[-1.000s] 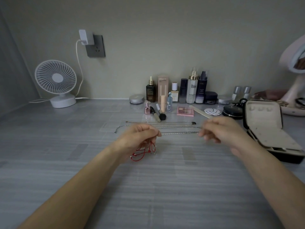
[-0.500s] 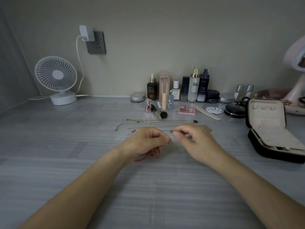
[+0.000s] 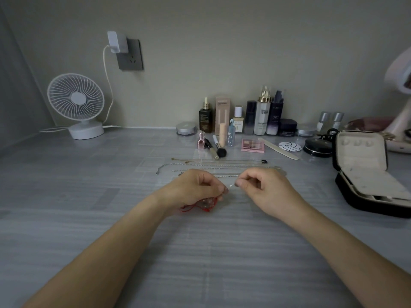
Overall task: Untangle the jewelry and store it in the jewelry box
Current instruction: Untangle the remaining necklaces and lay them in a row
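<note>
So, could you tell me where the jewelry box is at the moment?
In the head view, the jewelry box lies open on the right side of the table, just right of the right hand and beside a black compact.

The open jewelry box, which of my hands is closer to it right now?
Right. Your right hand is nearer the jewelry box, which lies off to its right; your left hand is farther left, beyond the right hand.

Both hands (image 3: 198,187) (image 3: 264,187) pinched shut, fingertips nearly meeting.
</note>
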Motion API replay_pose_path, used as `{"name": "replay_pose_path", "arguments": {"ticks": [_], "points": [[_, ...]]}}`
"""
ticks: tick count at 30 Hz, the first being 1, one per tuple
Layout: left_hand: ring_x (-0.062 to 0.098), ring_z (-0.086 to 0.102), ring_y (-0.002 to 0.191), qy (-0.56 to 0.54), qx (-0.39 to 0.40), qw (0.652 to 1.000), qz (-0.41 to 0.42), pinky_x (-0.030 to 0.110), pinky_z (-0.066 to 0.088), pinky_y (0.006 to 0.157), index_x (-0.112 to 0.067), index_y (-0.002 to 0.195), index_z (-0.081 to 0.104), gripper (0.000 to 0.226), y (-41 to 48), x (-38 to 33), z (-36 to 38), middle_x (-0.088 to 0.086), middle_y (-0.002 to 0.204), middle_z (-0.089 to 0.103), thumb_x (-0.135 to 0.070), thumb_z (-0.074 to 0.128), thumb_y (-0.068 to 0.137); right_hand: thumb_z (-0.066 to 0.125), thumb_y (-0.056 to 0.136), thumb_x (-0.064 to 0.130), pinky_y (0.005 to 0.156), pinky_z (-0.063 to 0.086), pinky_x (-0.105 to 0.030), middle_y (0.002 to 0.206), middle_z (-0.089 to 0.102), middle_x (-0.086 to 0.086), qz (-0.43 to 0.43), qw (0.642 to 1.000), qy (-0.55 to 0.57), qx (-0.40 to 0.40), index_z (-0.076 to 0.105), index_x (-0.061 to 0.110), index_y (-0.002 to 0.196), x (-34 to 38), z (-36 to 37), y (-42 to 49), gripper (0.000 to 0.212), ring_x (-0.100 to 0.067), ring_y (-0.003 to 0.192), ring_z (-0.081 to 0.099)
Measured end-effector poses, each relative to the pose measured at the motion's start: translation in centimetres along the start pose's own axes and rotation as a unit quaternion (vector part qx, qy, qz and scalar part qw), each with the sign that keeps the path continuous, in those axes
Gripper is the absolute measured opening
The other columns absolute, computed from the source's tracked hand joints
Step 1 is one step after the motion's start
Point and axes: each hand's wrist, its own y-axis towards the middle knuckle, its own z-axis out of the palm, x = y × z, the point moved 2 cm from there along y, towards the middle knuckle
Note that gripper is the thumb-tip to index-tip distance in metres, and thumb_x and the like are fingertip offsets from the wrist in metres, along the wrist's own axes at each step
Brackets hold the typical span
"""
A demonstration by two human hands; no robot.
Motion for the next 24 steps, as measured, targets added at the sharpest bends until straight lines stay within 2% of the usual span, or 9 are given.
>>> {"name": "replay_pose_path", "arguments": {"ticks": [4,6,9,12,15,18,21,24], "points": [[0.008,0.059,0.063,-0.002,-0.003,1.0,-0.009,0.028,0.051,0.068,-0.017,0.079,0.072,0.009,0.0,0.1,0.0,-0.008,0.066,0.068,-0.015,0.064,0.084,0.06,0.085,0.021,0.052,0.033,-0.016,0.054,0.052,0.003,-0.003,0.998,0.029,-0.049,0.065,0.022,0.072,-0.1,-0.5,0.1,0.014,-0.008,0.054,0.044],[0.01,0.06,0.068,0.001,-0.004,1.0,-0.009,0.027,0.051,0.069,-0.017,0.08,0.071,0.01,0.0,0.0,-0.2,-0.005,0.068,0.068,-0.014,0.063,0.085,0.061,0.084,0.02,0.051,0.033,-0.016,0.049,0.047,0.006,0.002,0.997,0.041,-0.068,0.062,0.025,0.067,-0.2,-0.7,0.2,0.018,-0.006,0.053,0.044],[0.002,0.058,0.057,-0.024,0.0,1.0,-0.011,0.021,0.052,0.062,-0.012,0.085,0.07,0.012,-0.1,0.0,-0.4,-0.008,0.062,0.067,-0.008,0.059,0.087,0.062,0.082,0.017,0.044,0.031,-0.014,0.038,0.042,0.008,0.02,0.993,0.07,-0.094,0.06,0.024,0.06,-0.4,-0.9,0.2,0.023,-0.007,0.043,0.038],[0.002,0.058,0.053,-0.02,-0.012,1.0,-0.019,0.021,0.053,0.056,-0.008,0.088,0.07,0.011,-0.1,0.0,-0.5,-0.005,0.061,0.066,-0.006,0.059,0.087,0.064,0.081,0.017,0.043,0.027,-0.012,0.035,0.04,0.011,0.026,0.992,0.089,-0.082,0.062,0.024,0.061,-0.5,-1.0,0.2,0.021,-0.005,0.039,0.035],[0.006,0.059,0.058,0.011,-0.037,0.999,-0.031,0.028,0.054,0.067,-0.011,0.087,0.072,0.011,0.1,0.3,-0.8,-0.001,0.067,0.067,-0.012,0.061,0.087,0.067,0.079,0.017,0.043,0.026,-0.012,0.034,0.034,0.009,0.023,0.993,0.105,-0.056,0.067,0.02,0.066,-0.4,-1.1,0.1,0.014,-0.006,0.038,0.032],[0.003,0.055,0.057,0.041,-0.061,0.997,-0.037,0.02,0.045,0.059,-0.014,0.088,0.073,0.013,0.1,0.3,-1.1,-0.011,0.063,0.067,-0.017,0.06,0.087,0.067,0.081,0.018,0.042,0.024,-0.011,0.039,0.031,0.009,0.037,0.985,0.152,-0.078,0.066,0.019,0.065,-0.7,-1.3,0.3,0.015,-0.006,0.039,0.029],[-0.005,0.057,0.055,0.066,-0.082,0.994,-0.038,0.009,0.043,0.056,-0.012,0.092,0.072,0.014,0.1,0.2,-1.4,-0.017,0.057,0.065,-0.017,0.06,0.087,0.064,0.083,0.016,0.042,0.025,-0.01,0.049,0.038,0.003,0.039,0.977,0.188,-0.091,0.063,0.019,0.065,-0.6,-1.5,0.5,0.018,-0.005,0.041,0.031],[-0.01,0.055,0.049,0.077,-0.084,0.992,-0.043,0.004,0.041,0.052,-0.011,0.091,0.072,0.013,0.0,0.0,-1.5,-0.02,0.052,0.064,-0.014,0.06,0.087,0.063,0.084,0.013,0.042,0.027,-0.008,0.05,0.041,0.002,0.034,0.973,0.201,-0.11,0.063,0.013,0.067,-0.7,-1.6,0.6,0.017,-0.003,0.041,0.034]]}}
